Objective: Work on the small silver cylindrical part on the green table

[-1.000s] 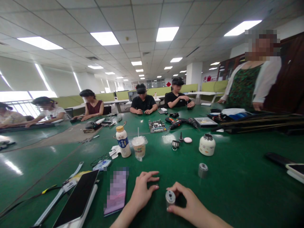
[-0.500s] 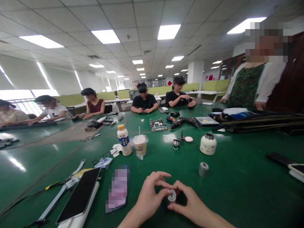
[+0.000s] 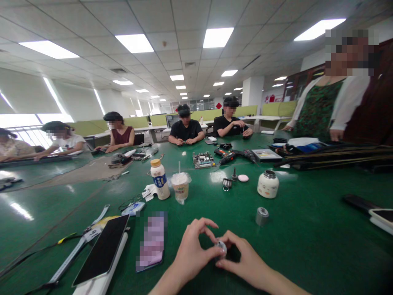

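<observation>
A small silver cylindrical part point(image 3: 221, 247) sits low at the centre of the green table point(image 3: 307, 237), pinched between both my hands. My left hand point(image 3: 193, 250) grips it from the left with thumb and fingertips, the other fingers curled above. My right hand point(image 3: 245, 258) holds it from the right, fingers closed around its side. Just beyond, to the right, stands a grey metal cup-shaped piece point(image 3: 261, 216). Further back are a white round jar point(image 3: 268, 184), a small metal ring part point(image 3: 226, 184) and a pink disc point(image 3: 243, 178).
A pink phone point(image 3: 151, 241) and a dark tablet point(image 3: 102, 250) lie left of my hands. A bottle point(image 3: 159, 179) and a plastic cup point(image 3: 180, 187) stand behind. Several people sit along the far side; one person point(image 3: 325, 106) stands at the right. A circuit board point(image 3: 203, 159) and drill point(image 3: 235, 156) lie beyond.
My left hand came off the table and closed on the silver part, which my right hand alone held a second ago. Both hands have drawn together around it.
</observation>
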Action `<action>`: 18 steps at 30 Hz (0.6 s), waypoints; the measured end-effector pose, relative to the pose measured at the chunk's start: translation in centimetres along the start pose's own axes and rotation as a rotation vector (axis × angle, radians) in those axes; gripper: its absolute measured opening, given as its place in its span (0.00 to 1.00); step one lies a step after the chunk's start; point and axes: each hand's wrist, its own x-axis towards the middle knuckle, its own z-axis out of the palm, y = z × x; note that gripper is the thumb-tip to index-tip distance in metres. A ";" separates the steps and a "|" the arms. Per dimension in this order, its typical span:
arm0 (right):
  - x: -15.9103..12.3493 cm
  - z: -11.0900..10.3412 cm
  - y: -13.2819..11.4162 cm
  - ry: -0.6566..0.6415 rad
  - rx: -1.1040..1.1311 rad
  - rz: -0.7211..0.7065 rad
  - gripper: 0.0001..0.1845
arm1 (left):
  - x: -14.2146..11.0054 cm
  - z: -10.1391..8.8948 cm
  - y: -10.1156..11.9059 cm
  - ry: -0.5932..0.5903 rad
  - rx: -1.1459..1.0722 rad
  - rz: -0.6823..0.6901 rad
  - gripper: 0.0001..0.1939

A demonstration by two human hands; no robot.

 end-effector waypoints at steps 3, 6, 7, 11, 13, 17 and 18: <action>0.0 0.1 0.2 0.015 -0.018 -0.001 0.14 | -0.2 0.0 0.1 -0.045 -0.022 0.031 0.24; 0.0 0.1 0.2 0.012 -0.017 -0.017 0.14 | -0.3 0.0 0.3 -0.070 -0.019 0.025 0.24; 0.0 0.1 0.2 0.008 -0.012 -0.020 0.14 | -0.2 -0.1 0.3 -0.067 -0.003 0.016 0.24; 0.1 0.0 0.1 -0.001 0.001 -0.007 0.14 | 0.0 -0.5 0.6 -0.038 0.054 -0.001 0.23; 0.1 0.0 0.1 0.003 0.002 -0.001 0.14 | 0.0 -0.6 0.6 -0.035 0.047 0.035 0.23; 0.0 0.1 0.2 0.009 -0.016 0.001 0.14 | -0.3 -0.2 0.4 -0.077 0.006 0.090 0.22; -0.1 0.1 0.2 0.009 -0.021 0.000 0.14 | -0.4 -0.1 0.4 -0.078 0.003 0.091 0.22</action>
